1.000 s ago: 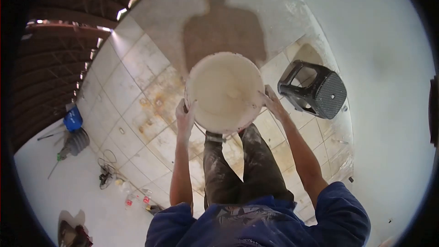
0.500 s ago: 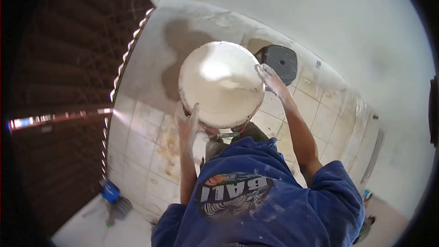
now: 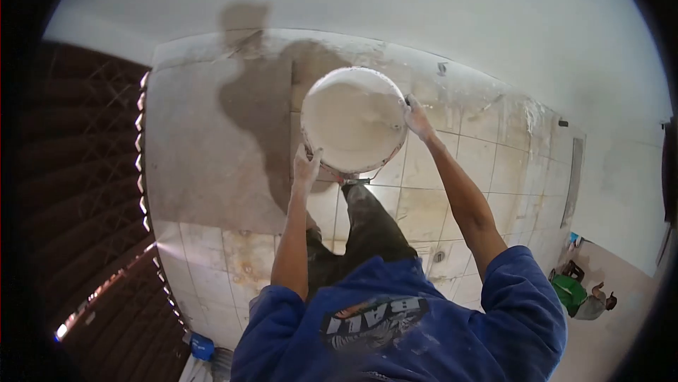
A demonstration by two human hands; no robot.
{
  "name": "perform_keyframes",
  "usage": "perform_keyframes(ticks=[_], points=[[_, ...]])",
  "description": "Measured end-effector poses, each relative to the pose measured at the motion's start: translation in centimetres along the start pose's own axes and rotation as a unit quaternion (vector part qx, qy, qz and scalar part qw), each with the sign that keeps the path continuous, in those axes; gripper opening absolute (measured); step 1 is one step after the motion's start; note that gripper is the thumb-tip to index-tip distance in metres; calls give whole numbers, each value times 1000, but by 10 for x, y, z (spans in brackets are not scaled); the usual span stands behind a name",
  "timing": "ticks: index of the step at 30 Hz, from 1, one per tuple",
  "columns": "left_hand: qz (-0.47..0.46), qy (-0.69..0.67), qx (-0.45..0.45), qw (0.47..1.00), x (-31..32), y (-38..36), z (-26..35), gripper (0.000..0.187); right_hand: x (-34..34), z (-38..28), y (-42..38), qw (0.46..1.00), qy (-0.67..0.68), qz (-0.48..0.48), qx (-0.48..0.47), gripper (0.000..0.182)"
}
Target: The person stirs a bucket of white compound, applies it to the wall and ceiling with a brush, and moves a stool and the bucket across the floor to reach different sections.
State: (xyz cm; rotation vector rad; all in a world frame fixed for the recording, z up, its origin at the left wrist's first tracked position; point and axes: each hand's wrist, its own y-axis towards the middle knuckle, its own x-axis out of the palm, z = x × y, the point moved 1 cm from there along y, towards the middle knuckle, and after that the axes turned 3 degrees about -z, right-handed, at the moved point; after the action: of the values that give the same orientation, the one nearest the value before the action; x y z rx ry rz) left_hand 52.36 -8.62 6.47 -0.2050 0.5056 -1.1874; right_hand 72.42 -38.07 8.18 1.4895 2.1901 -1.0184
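Observation:
A round bucket (image 3: 354, 171) with whitish, smooth contents (image 3: 346, 117) hangs in front of me above the floor, its top facing my head. My left hand (image 3: 306, 168) grips its near-left rim, thumb over the edge. On the far right side of the rim, my right hand (image 3: 419, 119) has its fingers closed round the edge. Both hands have white residue on them. The bucket's wire handle, with a dark grip (image 3: 359, 182), droops on the side toward my legs. Most of the bucket's outer wall is hidden from above.
Stained tiles (image 3: 424, 212) and a grey sheet-like area (image 3: 205, 149) cover the floor. A pale wall (image 3: 424, 7) runs along the far side, a dark slatted shutter (image 3: 85, 191) along the left. Blue thing (image 3: 202, 347) lower left; a person (image 3: 593, 304) at far right.
My view has turned, and the bucket now appears smaller and farther from my torso. My legs show more in a stride. The dark stool-like object beside the bucket has left view. Both hands keep hold.

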Motion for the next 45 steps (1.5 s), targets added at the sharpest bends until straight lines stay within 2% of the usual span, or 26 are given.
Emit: perform_keyframes(ticks=[5,8,11,14,17,20,23,26,29,32,35,38,41,44,45], points=[[-23,27,10,999,50,49,-40,27,10,59,50,999,-33,23,-5,28],[-53,-29,8,998,53,67,-59,24,30,86,60,998,8,63,5,27],[-35,21,26,999,48,67,-34,27,28,89,60,998,9,65,23,27],[8,-55,22,998,53,71,-45,34,27,15,22,947,-194,225,-121,24],[43,-80,43,995,48,73,-9,38,55,-19,-2,918,-355,90,-152,27],[58,-64,100,991,58,97,-14,37,79,20,2,826,-547,15,-132,29],[73,-12,170,983,63,102,-12,38,90,39,5,823,-555,-20,-119,32],[91,-12,169,981,67,98,-10,40,90,30,16,915,-391,-83,59,29],[89,-42,128,987,68,95,-8,41,90,15,20,944,-329,13,20,25],[107,-60,134,983,71,96,-10,40,90,3,19,965,-242,101,-15,21],[119,-54,138,982,70,96,-6,40,94,-2,27,988,-67,105,93,24],[127,-58,115,984,70,93,-9,40,98,-4,36,988,-18,115,103,26],[138,-68,130,980,71,94,-16,40,99,7,48,988,-36,128,80,24],[125,-66,114,983,69,94,-11,41,100,-18,56,988,-81,131,23,22],[116,-51,92,988,66,93,-8,40,109,-6,64,994,-31,105,-12,21]])
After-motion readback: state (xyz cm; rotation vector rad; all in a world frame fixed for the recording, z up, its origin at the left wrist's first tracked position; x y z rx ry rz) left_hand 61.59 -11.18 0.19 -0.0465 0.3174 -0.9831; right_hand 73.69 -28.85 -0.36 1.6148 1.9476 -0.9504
